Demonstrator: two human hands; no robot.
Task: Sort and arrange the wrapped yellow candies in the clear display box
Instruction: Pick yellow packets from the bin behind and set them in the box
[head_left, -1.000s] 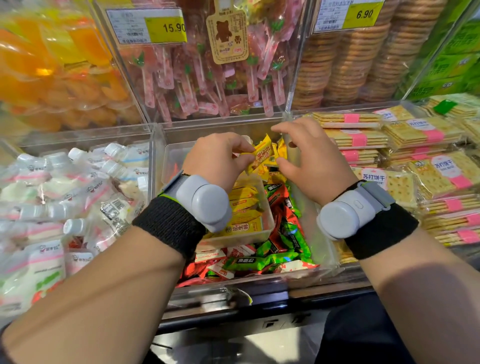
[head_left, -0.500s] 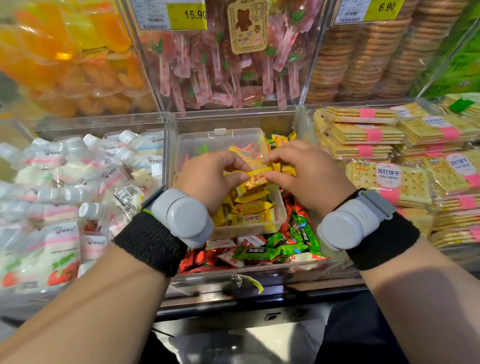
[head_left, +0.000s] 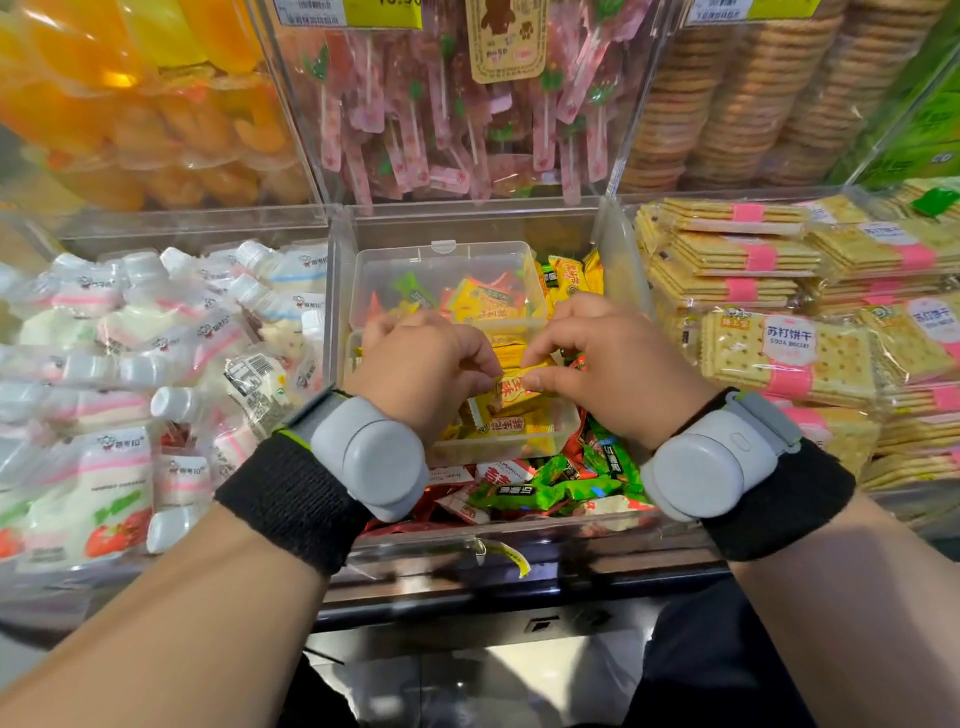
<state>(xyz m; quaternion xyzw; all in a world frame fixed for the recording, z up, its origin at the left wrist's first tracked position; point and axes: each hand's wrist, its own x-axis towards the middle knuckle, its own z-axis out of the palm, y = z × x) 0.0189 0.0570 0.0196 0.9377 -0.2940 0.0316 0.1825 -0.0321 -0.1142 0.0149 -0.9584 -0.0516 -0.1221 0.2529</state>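
A yellow candy sits low over the clear box, left hand and right hand each pinching an end. More yellow ones lie beneath; green candies crowd the bin in front.

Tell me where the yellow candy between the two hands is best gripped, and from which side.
By its short ends, one from each side. The candy is a flat packet lying left to right above the box, so both ends stick out free; the left hand pinches its left end, the right hand its right.
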